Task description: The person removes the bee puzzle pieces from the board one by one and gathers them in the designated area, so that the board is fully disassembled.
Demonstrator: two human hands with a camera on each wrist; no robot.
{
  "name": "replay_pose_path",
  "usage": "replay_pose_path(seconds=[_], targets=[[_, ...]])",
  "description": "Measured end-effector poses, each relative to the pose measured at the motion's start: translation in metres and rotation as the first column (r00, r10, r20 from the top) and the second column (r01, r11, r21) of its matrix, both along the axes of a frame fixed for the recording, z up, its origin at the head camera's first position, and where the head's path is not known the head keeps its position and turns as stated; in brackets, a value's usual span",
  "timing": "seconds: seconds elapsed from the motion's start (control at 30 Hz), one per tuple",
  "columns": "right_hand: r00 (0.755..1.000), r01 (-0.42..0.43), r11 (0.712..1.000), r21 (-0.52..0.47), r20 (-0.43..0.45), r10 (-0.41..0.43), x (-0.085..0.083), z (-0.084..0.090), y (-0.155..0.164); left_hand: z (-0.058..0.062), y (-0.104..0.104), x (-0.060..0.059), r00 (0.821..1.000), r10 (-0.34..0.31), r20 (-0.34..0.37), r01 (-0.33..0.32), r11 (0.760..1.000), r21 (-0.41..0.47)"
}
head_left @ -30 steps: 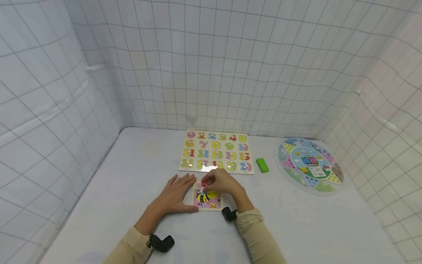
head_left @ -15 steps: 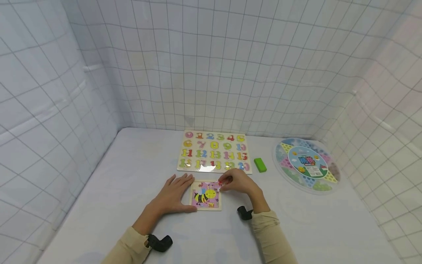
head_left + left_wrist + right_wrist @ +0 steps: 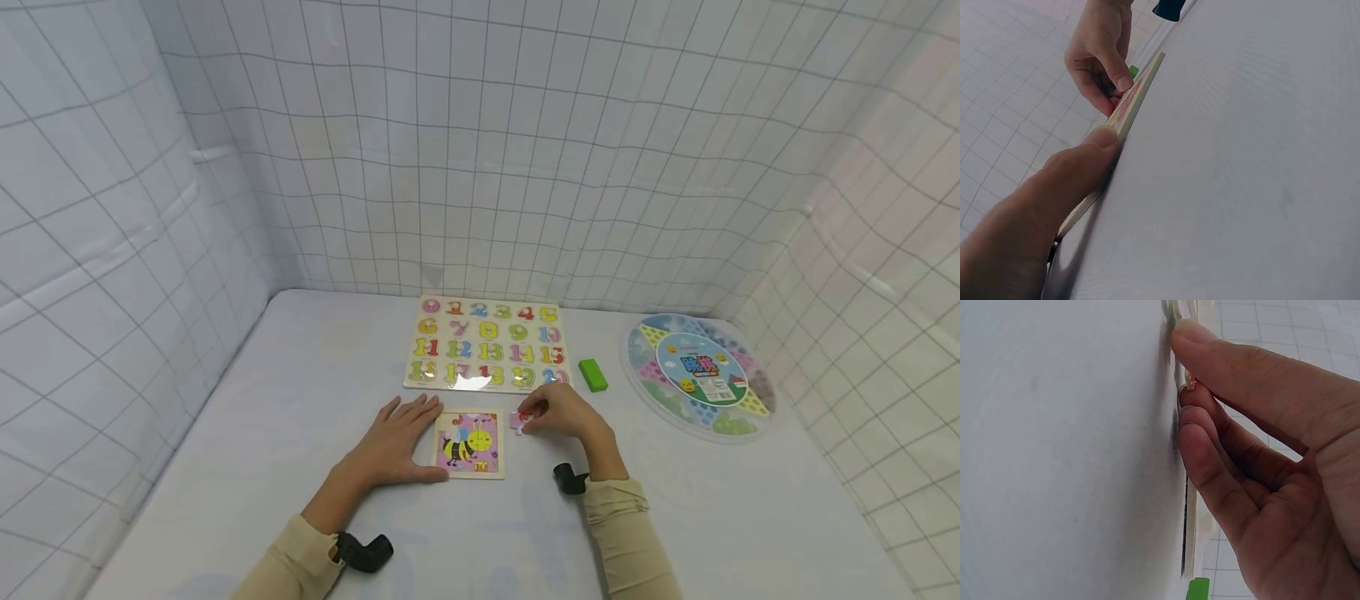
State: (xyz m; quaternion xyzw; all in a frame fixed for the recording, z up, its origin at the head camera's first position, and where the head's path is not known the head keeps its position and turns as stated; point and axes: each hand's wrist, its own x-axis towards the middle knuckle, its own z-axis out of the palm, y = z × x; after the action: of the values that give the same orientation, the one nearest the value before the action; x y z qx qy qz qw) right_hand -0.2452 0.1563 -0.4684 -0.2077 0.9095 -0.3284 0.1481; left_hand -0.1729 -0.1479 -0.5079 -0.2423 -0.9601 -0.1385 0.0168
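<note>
A small square bee puzzle point(image 3: 469, 443) lies on the white table near the front. My left hand point(image 3: 417, 435) rests flat against its left side, with the thumb point(image 3: 1079, 165) pressing the puzzle's edge point(image 3: 1138, 94). Just right of the puzzle, my right hand point(image 3: 529, 417) pinches a small pink puzzle piece point(image 3: 519, 419) low over the table. In the right wrist view the piece point(image 3: 1189, 381) shows as a sliver between thumb and fingers point(image 3: 1229, 425).
Behind the hands lies a wooden number board point(image 3: 487, 343). A green block point(image 3: 593, 375) sits right of it. Further right is a round, clear-lidded game tray point(image 3: 701, 375). Gridded white walls close in the table on three sides.
My right hand has moved right, from over the bee puzzle to the table beside it, with the pink piece in its fingers. The left hand has stayed put.
</note>
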Motion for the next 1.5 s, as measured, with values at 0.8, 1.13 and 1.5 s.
replay_pose_path(seconds=[0.8, 1.13, 1.5], targets=[[1.000, 0.020, 1.000, 0.003, 0.005, -0.020, -0.0015, -0.0013, 0.0013, 0.0013, 0.0007, -0.0006, 1.000, 0.010, -0.002, -0.010, 1.000, -0.010], [0.999, 0.033, 0.999, 0.011, 0.026, -0.033, -0.0014, -0.0037, 0.0010, 0.0019, 0.0006, -0.0007, 1.000, 0.004, -0.012, -0.004, 1.000, -0.022], [0.999, 0.033, 0.999, 0.006, 0.036, -0.033, -0.0020, -0.0033, 0.0009, 0.0018, 0.0005, -0.0005, 1.000, 0.005, -0.005, -0.005, 1.000, -0.016]])
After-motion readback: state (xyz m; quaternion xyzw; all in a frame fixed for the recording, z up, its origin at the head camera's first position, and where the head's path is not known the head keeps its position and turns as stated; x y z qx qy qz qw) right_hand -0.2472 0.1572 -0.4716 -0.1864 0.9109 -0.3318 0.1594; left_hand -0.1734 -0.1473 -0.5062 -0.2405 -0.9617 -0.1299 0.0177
